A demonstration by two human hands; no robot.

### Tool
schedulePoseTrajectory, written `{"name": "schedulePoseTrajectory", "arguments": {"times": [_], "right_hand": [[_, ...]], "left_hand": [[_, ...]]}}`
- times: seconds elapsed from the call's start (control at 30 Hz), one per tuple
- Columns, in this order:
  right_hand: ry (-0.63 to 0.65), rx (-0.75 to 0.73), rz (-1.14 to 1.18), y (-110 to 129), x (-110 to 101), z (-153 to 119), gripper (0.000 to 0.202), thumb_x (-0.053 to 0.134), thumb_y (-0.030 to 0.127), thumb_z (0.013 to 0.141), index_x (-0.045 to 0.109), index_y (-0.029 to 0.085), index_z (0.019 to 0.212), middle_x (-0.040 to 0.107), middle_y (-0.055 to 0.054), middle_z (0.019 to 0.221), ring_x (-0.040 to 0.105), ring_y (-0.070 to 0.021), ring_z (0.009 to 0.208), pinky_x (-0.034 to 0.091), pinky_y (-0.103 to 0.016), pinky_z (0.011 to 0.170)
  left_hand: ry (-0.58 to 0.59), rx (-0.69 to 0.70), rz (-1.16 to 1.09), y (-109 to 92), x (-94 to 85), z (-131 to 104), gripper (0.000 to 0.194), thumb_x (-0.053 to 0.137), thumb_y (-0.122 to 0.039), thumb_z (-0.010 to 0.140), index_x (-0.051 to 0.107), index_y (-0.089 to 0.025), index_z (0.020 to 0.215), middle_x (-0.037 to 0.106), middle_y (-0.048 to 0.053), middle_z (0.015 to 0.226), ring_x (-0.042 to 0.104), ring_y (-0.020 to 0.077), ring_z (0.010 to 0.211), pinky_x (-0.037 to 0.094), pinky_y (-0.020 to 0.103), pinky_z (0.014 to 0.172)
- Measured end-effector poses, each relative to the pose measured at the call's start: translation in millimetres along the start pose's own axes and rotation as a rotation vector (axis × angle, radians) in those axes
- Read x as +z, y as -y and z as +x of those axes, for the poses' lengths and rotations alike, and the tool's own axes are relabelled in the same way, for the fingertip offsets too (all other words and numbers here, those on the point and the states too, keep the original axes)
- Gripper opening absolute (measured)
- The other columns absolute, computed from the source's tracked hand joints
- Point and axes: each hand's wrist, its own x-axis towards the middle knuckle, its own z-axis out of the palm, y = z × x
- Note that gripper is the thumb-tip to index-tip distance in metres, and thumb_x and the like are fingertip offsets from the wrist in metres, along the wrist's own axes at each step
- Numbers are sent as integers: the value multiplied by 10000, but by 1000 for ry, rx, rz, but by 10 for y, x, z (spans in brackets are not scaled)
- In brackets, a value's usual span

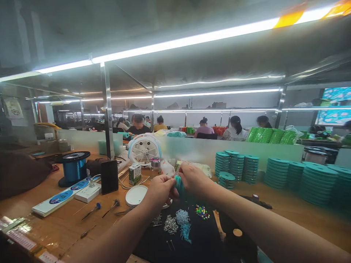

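Holding a small teal bundle of thread (179, 183) above the black cloth mat (203, 237), the left hand (159, 190) and the right hand (195, 179) pinch it with closed fingers. Writing on the small green-and-white carton (134, 173) and the white-and-blue flat box (61, 197) is unreadable.

teal spool (179, 184) | black mat (203, 237) | multicoloured pins (202, 212) | blue reel (73, 167)
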Motion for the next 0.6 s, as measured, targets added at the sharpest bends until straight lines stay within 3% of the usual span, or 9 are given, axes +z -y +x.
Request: {"name": "schedulePoseTrajectory", "arguments": {"times": [0.23,0.6], "right_hand": [[-14,-59,-3,0,6,1,145,433,104,880,570,149,867,651,-74,825,548,-161,734,338,-247,619],[-3,-142,-90,16,3,-25,253,441,34,850,623,184,942,620,-56,847,556,-159,730,312,-239,608]], "left_hand": [[47,-52,11,54,-34,-122,242,644,-375,714,513,-181,650,641,-13,463,611,140,395,316,188,327],[67,-128,-12,260,-4,-178,214,599,-288,765,475,-194,618,606,-34,396,567,113,337,302,173,294]]}}
